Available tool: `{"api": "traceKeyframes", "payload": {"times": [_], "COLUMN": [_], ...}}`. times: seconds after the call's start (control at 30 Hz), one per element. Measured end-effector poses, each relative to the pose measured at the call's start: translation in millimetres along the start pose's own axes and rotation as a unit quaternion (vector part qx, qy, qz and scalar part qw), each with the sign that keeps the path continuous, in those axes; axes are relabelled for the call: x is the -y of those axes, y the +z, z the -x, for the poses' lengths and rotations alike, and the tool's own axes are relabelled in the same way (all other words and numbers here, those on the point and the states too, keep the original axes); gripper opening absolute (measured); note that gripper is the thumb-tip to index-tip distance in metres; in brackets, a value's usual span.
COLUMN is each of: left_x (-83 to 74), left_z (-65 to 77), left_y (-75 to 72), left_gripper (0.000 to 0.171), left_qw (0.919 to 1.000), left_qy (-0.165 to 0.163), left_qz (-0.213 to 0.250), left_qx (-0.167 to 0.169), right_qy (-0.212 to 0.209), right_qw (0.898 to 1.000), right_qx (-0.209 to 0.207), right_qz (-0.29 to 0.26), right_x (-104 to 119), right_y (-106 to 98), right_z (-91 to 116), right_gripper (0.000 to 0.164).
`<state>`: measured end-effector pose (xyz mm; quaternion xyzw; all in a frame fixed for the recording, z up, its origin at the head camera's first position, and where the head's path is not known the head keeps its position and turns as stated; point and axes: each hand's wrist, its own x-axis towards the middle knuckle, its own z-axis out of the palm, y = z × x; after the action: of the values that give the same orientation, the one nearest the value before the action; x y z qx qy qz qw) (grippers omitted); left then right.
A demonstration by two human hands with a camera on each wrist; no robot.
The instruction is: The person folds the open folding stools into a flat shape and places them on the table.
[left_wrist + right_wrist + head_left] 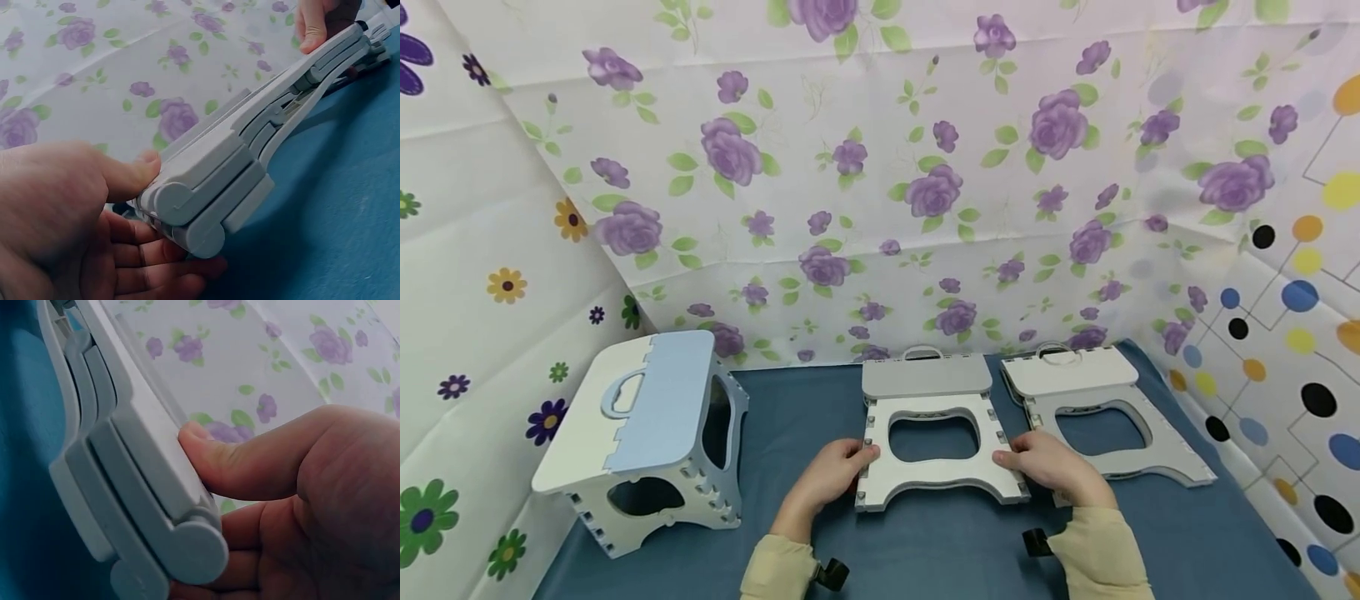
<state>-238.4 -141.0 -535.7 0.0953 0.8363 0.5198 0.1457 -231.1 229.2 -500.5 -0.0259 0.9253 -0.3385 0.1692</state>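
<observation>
A folded grey and white step stool (936, 479) is in the middle of the head view, its near end tipped up off the cloth in the left wrist view. My left hand (832, 477) grips its left edge, thumb (134, 172) on top and fingers curled beneath. On the opposite edge, my right hand (1052, 462) holds the stool the same way, with the thumb (219, 456) pressed on the upper face. The right wrist view shows the stacked folded panels (137, 481) of that side. Some fingers of the right hand are hidden under the stool.
An unfolded blue and white step stool (662, 400) stands at the left. Another folded white stool (1093, 375) lies at the right, close to my right hand. Blue cloth (797, 400) covers the table, and a flowered sheet (850, 208) hangs behind it.
</observation>
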Motion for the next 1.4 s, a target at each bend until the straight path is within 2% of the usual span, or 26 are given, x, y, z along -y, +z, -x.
{"api": "traceKeyframes", "payload": {"times": [0.17, 0.3, 0.47, 0.57, 0.67, 0.9, 1.03, 1.27, 1.4], "left_x": [-1.6, -0.3, 0.9, 0.0, -0.4, 1.5, 1.5, 1.6, 1.3], "left_z": [-1.8, -4.4, -6.9, -7.6, -7.7, -8.7, -8.4, -7.4, -6.4], "left_y": [8.0, 14.4, 18.3, 18.2, 17.9, 20.8, 22.0, 23.7, 26.2], "left_gripper": [0.045, 0.045, 0.044, 0.043, 0.054, 0.068, 0.07, 0.075, 0.074], "left_qw": [0.9998, 0.9995, 0.9998, 0.9996, 0.9987, 0.9986, 0.9982, 0.9956, 0.995], "left_qy": [-0.006, -0.007, 0.004, 0.024, 0.047, 0.043, 0.046, 0.063, 0.067], "left_qz": [0.018, 0.029, 0.012, -0.008, -0.022, -0.025, -0.035, -0.067, -0.072], "left_qx": [-0.011, -0.009, -0.016, -0.013, -0.001, 0.02, 0.014, -0.017, -0.016], "right_qy": [0.005, 0.023, 0.037, 0.038, 0.039, 0.051, 0.054, 0.053, 0.052], "right_qw": [1.0, 0.999, 0.998, 0.998, 0.999, 0.998, 0.998, 0.998, 0.997], "right_qx": [0.016, 0.026, 0.025, 0.015, 0.002, -0.028, -0.035, -0.039, -0.047], "right_qz": [0.008, -0.015, -0.037, -0.037, -0.025, -0.008, -0.013, -0.02, -0.019], "right_x": [-6.3, -10.1, -10.2, -9.1, -7.7, -3.5, -6.3, -7.9, -6.0], "right_y": [-6.8, -7.0, -4.5, -4.7, -6.0, -10.2, -10.4, -10.7, -11.4], "right_z": [2.6, 5.4, 8.4, 9.2, 10.1, 13.8, 13.2, 11.7, 13.3], "right_gripper": [0.069, 0.059, 0.044, 0.043, 0.042, 0.042, 0.043, 0.051, 0.056]}}
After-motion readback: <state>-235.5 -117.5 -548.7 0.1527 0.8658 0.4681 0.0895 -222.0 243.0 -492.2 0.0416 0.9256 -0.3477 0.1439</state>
